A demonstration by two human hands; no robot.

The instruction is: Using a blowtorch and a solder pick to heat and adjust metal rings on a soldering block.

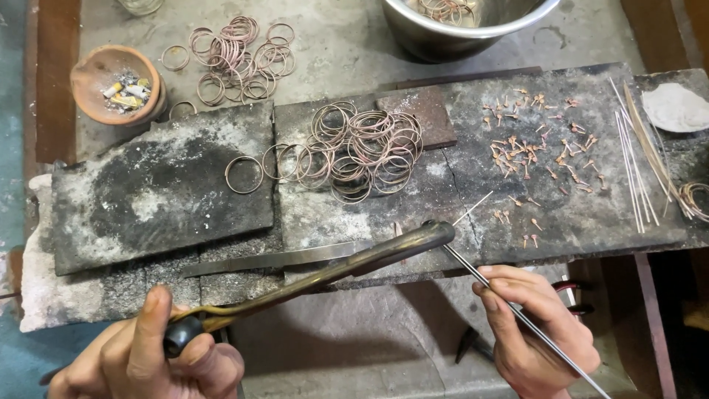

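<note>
Left hand (151,355): closed round the black knob end of a brass torch pipe (325,272), thumb raised; the pipe's nozzle lies over the front edge of the stone slabs.
Right hand (539,329): fingers pinched on a thin metal rod (509,304), its tip just beside the nozzle.
Tweezers (269,260): flat on the slab, under the pipe.
Stone slabs (159,196): dark, scorched.
Wire rings (354,151): heaped mid-slab; one ring apart at left.
Copper pins (535,148): scattered right.
Thin sticks (634,166): far right.
Clay dish (118,83): upper left.
Steel bowl (458,22): top edge, holding rings.

A clay bowl (118,83) of butts sits top left; a steel bowl (465,22) holds rings; thin rods (634,166) lie right.
</note>
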